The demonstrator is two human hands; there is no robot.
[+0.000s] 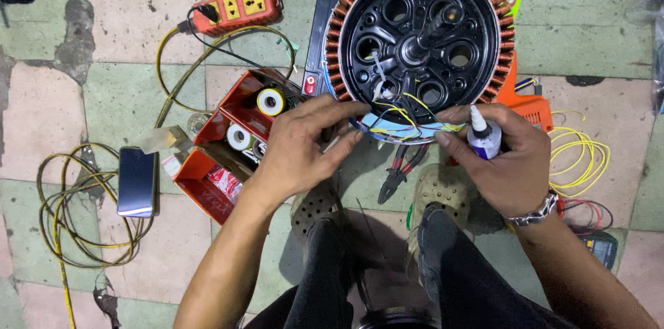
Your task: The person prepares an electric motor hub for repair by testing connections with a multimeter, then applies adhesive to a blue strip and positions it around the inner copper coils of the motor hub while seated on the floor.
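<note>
A worn floor (131,45) of pale green and pink tiles carries a phone (136,181) amid yellow cable, then an orange box (221,156) of tape rolls. The left hand (304,145), fingers loosely spread, touches the motor stator (422,38) at its lower rim. The right hand (508,159) grips a small glue bottle (483,136) beside the stator's wires.
</note>
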